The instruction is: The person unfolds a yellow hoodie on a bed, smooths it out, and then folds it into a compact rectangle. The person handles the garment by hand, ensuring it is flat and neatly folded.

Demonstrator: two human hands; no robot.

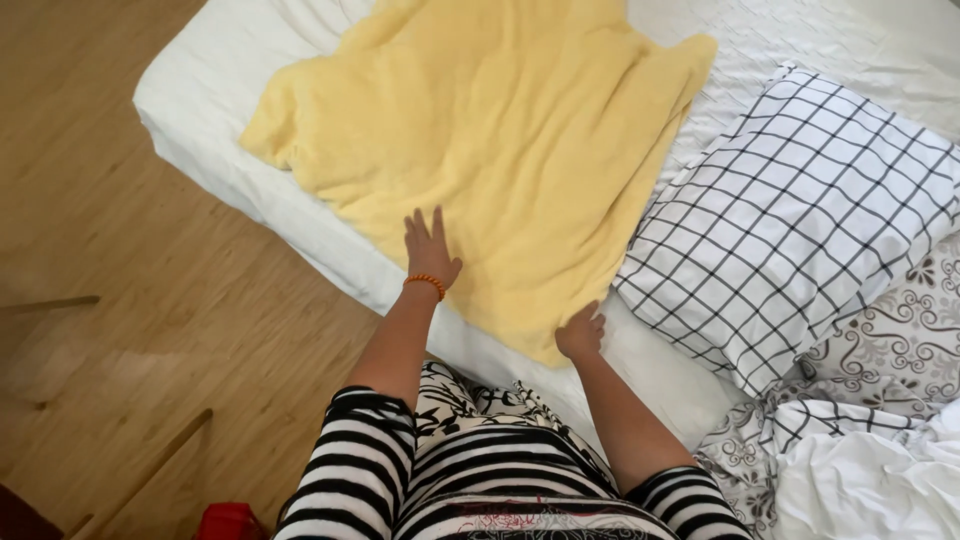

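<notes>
Head view, floor (130, 260): we look down on pale wood boards filling the left side, with a mattress corner jutting over them.
Mattress (200, 130): white sheet, running from upper left down toward our waist; everything else lies on it.
Blanket (500, 150): yellow and fleecy, spread flat over the mattress with soft creases, its near corner pointing at us, its right edge touching the pillow.
Pillow (790, 220): white with a black grid, lying just right of the blanket, tilted on its corner.
Bedding (880, 420): rumpled white and grey-patterned cloth at lower right, below the pillow.
Sleeves (360, 470): black and white stripes on both our arms, at the bottom edge.
Left hand (428, 252): fingers spread, palm flat on the blanket near its left edge, gripping nothing; an orange bracelet (425, 283) sits on the wrist.
Right hand (580, 332): fingers curled and closed on the blanket's near corner, at the mattress edge.
Hands together: we hold them apart, both on the blanket's near side.
Red thing (228, 522): a small red object on the floor at the bottom edge; we cannot tell what it is.
</notes>
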